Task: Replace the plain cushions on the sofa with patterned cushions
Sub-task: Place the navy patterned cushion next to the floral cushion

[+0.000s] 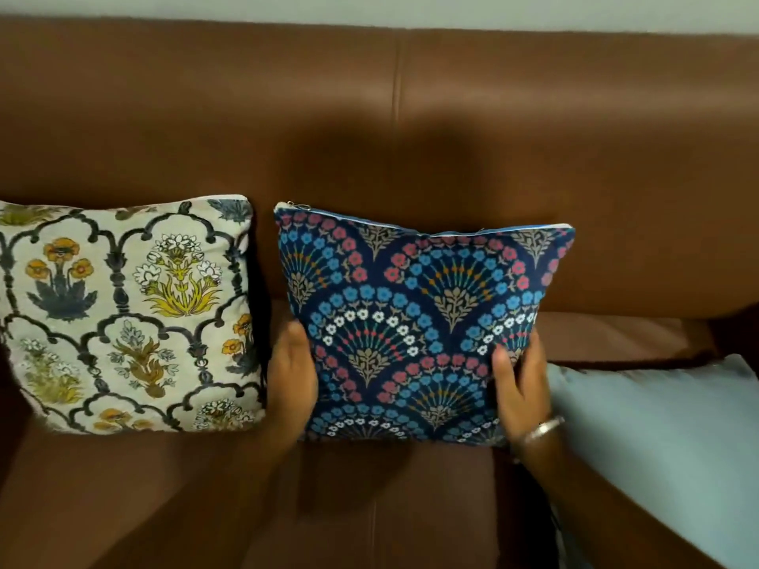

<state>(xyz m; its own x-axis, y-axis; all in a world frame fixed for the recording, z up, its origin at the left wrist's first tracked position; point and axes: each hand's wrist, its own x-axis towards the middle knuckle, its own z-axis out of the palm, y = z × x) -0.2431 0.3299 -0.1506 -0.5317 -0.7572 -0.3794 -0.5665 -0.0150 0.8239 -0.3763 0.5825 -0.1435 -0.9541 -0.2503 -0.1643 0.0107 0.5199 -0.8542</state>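
A dark blue cushion (419,318) with a fan pattern of blue, pink and white flowers stands upright on the brown sofa (369,129), leaning on the backrest. My left hand (293,371) grips its lower left edge. My right hand (519,388), with a silver bracelet on the wrist, grips its lower right edge. To the left stands a cream cushion (127,314) with yellow and grey flowers, apart from the blue one. A plain light blue cushion (657,437) lies at the lower right, past my right arm.
The sofa's seat (185,498) runs along the front, below both patterned cushions. A pale wall (369,10) shows above the backrest. The right part of the seat (616,334) beside the blue cushion is bare.
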